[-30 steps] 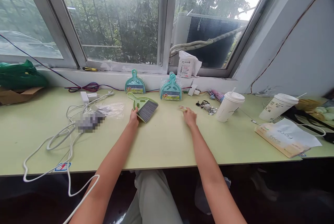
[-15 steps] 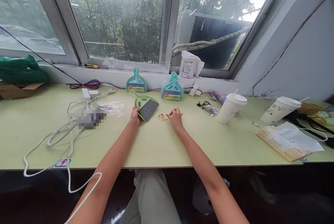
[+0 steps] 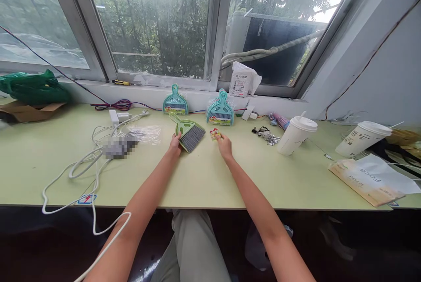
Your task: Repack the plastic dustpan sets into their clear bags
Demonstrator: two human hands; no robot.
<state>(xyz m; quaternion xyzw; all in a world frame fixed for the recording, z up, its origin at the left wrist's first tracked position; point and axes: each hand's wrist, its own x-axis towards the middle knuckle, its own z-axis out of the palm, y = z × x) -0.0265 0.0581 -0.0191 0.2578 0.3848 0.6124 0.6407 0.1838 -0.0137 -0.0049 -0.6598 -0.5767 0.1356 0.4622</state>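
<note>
My left hand [image 3: 176, 142] is closed on the lower left edge of a small green dustpan [image 3: 180, 125], whose handle points away from me. A brush with grey bristles [image 3: 193, 138] lies in the dustpan. My right hand [image 3: 225, 145] pinches a small colourful printed card [image 3: 215, 133] just to the right of the bristles. Behind them, a wrapped teal dustpan set [image 3: 175, 100] leans on the wall beneath the window. To its right stand several more wrapped teal sets [image 3: 221, 108], one behind another.
White cables [image 3: 70, 172] spread over the left of the table [image 3: 204, 185], beside a crumpled clear plastic wrapper [image 3: 146, 134]. On the right are keys [image 3: 268, 136], a white lidded cup [image 3: 296, 137], another tilted cup [image 3: 362, 139] and a tissue pack [image 3: 371, 181].
The card, flat on the table under my right fingertips before, is now lifted and tilted up in that hand. My left hand keeps its hold on the dustpan. The view has shifted slightly.
</note>
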